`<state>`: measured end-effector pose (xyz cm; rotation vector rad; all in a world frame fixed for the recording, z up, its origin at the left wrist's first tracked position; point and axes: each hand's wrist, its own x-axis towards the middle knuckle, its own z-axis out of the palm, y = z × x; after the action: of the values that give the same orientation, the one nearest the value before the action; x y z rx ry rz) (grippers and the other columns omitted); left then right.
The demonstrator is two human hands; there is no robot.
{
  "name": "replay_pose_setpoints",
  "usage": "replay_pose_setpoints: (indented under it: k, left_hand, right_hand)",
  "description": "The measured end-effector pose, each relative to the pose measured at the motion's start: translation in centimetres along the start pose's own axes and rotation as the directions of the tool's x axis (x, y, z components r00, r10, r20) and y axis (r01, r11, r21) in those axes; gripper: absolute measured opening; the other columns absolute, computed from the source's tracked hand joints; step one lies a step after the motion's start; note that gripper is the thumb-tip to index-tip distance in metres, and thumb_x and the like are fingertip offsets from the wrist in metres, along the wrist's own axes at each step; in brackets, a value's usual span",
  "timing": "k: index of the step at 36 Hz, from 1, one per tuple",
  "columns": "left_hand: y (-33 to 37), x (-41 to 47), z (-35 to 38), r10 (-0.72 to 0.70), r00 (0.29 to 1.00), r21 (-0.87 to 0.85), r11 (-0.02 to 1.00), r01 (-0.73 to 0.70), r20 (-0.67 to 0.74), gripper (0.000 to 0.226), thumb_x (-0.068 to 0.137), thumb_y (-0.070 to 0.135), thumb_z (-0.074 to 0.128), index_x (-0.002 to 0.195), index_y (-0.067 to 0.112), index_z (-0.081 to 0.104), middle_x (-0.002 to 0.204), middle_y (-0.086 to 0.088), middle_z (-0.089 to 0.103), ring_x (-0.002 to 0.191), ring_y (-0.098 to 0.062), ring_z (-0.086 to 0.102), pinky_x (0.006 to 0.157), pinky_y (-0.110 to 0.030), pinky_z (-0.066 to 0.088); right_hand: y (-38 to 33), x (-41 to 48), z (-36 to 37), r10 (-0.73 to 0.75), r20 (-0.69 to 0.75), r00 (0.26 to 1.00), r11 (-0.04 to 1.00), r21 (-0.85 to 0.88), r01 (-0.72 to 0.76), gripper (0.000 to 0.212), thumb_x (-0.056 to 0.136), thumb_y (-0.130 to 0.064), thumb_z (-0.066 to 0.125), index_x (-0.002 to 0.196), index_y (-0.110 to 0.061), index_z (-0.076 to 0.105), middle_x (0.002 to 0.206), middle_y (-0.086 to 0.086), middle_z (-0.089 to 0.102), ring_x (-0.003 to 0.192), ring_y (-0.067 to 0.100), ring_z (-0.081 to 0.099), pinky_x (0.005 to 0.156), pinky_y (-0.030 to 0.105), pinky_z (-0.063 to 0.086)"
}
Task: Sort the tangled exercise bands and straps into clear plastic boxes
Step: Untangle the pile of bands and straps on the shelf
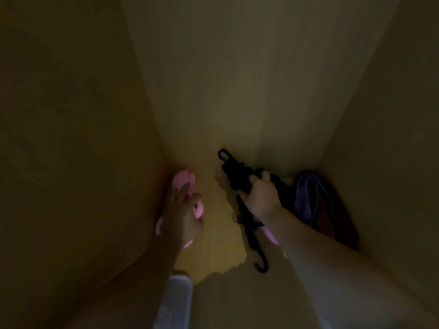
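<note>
Your right hand (pixel 260 194) is curled tight round a bundle of black straps (pixel 234 170), with the thumb on the near side and the fingers wrapped over the top, so take that bundle as your marker for everything else. One loop of it sticks up above your fist toward the back panel (pixel 249 79). The loose ends trail down below your wrist and finish in a black hook (pixel 261 267) lying on the yellowish shelf (pixel 213 245). Left of the bundle, apart from it, your left hand (pixel 184 210) lies on a pink band (pixel 184 178) against the left wall. The fingers reach forward over the band and pink shows between them and past the heel of the hand, but the dim, blurred picture does not let you tell whether they grip it or only rest on it. A second bit of pink (pixel 269 233) peeks out just under your right wrist, touching the trailing straps. Right of the bundle, just beside it and tucked into the right corner, sits a purple cloth (pixel 306 195) with a dark piece striped in red (pixel 325 214) against it. Below and left of the bundle, near the bottom edge and beside your left forearm, you can see the corner of a clear plastic box (pixel 178 302); its contents cannot be made out.
</note>
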<state>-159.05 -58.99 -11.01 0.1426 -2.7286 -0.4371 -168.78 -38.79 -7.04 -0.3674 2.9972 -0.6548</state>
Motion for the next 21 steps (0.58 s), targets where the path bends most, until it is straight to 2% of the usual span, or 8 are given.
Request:
replay_pose_setpoints:
  k: [4,8,11,13,15,17,18,21]
  left_hand:
    - [0.5,-0.1,0.3,-0.091,0.993,0.12,0.989,0.081,0.077,0.062,0.049,0.028,0.076,0.11,0.022,0.069,0.135,-0.011,0.055,0.123,-0.042,0.046,0.089,-0.056,0.042]
    - [1.8,0.3,-0.8,-0.162,0.959,0.341,0.937,0.076,0.232,0.073,0.068,0.049,0.066,0.136,0.034,0.047,0.156,-0.004,0.027,0.144,-0.035,0.013,0.109,-0.065,0.013]
    - [3.6,1.0,-1.7,-0.16,0.941,0.429,0.903,0.018,0.297,0.084,0.072,0.063,0.058,0.145,0.031,0.03,0.159,-0.008,0.015,0.146,-0.035,-0.001,0.11,-0.066,0.0]
    - [5.1,1.2,-2.0,-0.124,0.94,0.432,0.901,-0.027,0.318,0.086,0.074,0.065,0.056,0.146,0.029,0.028,0.16,-0.01,0.01,0.147,-0.034,-0.006,0.11,-0.064,-0.005]
    - [6.6,1.0,-1.7,-0.023,0.954,0.348,0.934,-0.086,0.298,0.081,0.078,0.061,0.056,0.147,0.028,0.028,0.159,-0.009,0.012,0.147,-0.031,-0.001,0.113,-0.058,-0.005]
    - [8.1,0.5,-0.8,0.112,0.951,0.187,0.967,-0.171,0.289,0.073,0.084,0.052,0.056,0.147,0.027,0.029,0.158,-0.006,0.018,0.146,-0.027,0.009,0.116,-0.049,0.002]
    - [8.8,0.2,-0.2,0.17,0.938,0.126,0.968,-0.215,0.301,0.072,0.085,0.048,0.056,0.148,0.028,0.027,0.158,-0.005,0.018,0.145,-0.025,0.011,0.116,-0.047,0.007]
    - [10.4,-0.5,1.5,0.212,0.903,0.028,0.97,-0.24,0.375,0.08,0.087,0.051,0.054,0.151,0.037,0.008,0.161,0.0,0.004,0.147,-0.025,0.003,0.115,-0.055,0.012]
  right_hand:
    - [0.0,0.2,1.2,-0.1,0.347,0.932,0.948,-0.25,0.195,0.08,0.088,-0.063,0.05,0.152,-0.025,0.021,0.158,0.004,0.014,0.136,0.044,0.023,0.111,0.048,0.03]
    - [1.5,0.7,-1.0,-0.132,0.305,0.943,0.983,-0.08,0.164,0.068,0.09,-0.048,0.058,0.148,-0.022,0.035,0.156,0.008,0.023,0.136,0.027,0.035,0.112,0.033,0.031]
    - [2.0,0.0,-3.4,-0.157,0.335,0.929,0.985,0.121,0.123,0.067,0.091,-0.04,0.061,0.149,-0.022,0.033,0.16,0.003,0.012,0.146,0.02,0.019,0.113,0.025,0.02]
    - [2.3,-0.6,-4.9,-0.149,0.323,0.935,0.986,0.123,0.114,0.066,0.093,-0.036,0.06,0.149,-0.018,0.031,0.158,0.005,0.023,0.143,0.021,0.026,0.112,0.025,0.022]
    - [3.1,-1.4,-5.9,-0.113,0.231,0.966,0.988,0.133,0.083,0.053,0.094,-0.029,0.059,0.142,-0.013,0.045,0.142,0.007,0.049,0.13,0.023,0.046,0.107,0.028,0.036]
    - [3.9,-2.6,-6.4,-0.067,0.081,0.994,0.991,0.122,0.057,0.025,0.091,-0.026,0.061,0.112,-0.014,0.068,0.108,0.007,0.069,0.104,0.024,0.063,0.09,0.035,0.051]
    - [4.2,-3.4,-6.4,-0.044,0.056,0.997,0.992,0.121,0.037,0.015,0.089,-0.026,0.062,0.092,-0.016,0.072,0.089,0.005,0.071,0.089,0.023,0.066,0.079,0.036,0.054]
    - [4.8,-6.1,-5.9,-0.007,0.199,0.98,0.995,0.095,-0.012,0.026,0.083,-0.026,0.067,0.059,-0.016,0.064,0.057,0.0,0.063,0.06,0.018,0.062,0.059,0.032,0.048]
